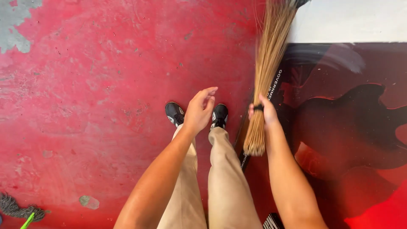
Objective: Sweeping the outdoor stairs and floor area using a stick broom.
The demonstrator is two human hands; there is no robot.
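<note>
Head view, looking straight down:

- Right hand (262, 111): clenched around a broom (266, 72) made of thin tan sticks, gripping it near a dark band that ties the bundle.
- Broom: held roughly upright in the frame, slightly tilted. The cut, bound end sits just below the fist. The loose sticks fan out toward the top edge of the picture.
- Broom position: right of centre, over the line where the red floor (93, 93) meets a glossy dark panel (347, 110).
- Left hand (200, 111): released, fingers loosely curled, palm turned inward. It grasps nothing and touches nothing. It hovers above the shoes, apart from the broom.
- Both forearms are bare and reach up from the bottom edge of the frame.
- Legs: tan trousers (220, 178), ending in two black shoes (174, 113) with white marks, set close together on the red floor.
- Floor: painted red, scuffed and worn. A grey patch (15, 25) shows bare at the top left corner, and a small grey chip (89, 202) lies at lower left.
- Dark panel: reflective, with red and black shapes on its surface. Some white lettering runs along its left edge.
- Pale surface (352, 19): sits above the panel at top right.
- Bottom left corner: a grey stringy mop head (17, 208) lies on the floor, with a bright green stick (28, 220) just beside it.
</note>
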